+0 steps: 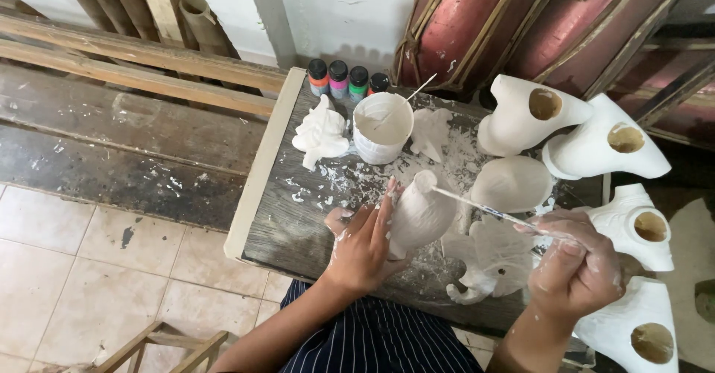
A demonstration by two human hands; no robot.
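- The right hand (577, 269) is pinching a thin paintbrush (484, 209) between thumb and closed fingers, gripping it far back on the handle so the tip is reaching leftward to the figurine without the hand getting in the way of the wet surface.
- The left hand (365, 242) is wrapping its fingers around a small white figurine (421, 213), tilting it on the worktop (290, 224) so its upper end is facing the brush tip; both hands are smeared with white.
- Just beside the right hand, an unpainted white elephant-shaped piece (488, 257) is lying flat, its surface chalky and matt.
- Along the right edge, hollow white moulded forms (640, 228) are sitting with their round openings upward; they are looking like plaster or clay, though I cannot tell which.
- The dark wooden worktop is showing white drips and flakes around the working spot.
- Further off, a white pot of paint (382, 128) is standing within easy reach, a stick resting in it, and another lumpy white figure (322, 133) is lying to its left.
- At the far edge, four small paint bottles (347, 79) with dark caps are lined up together.
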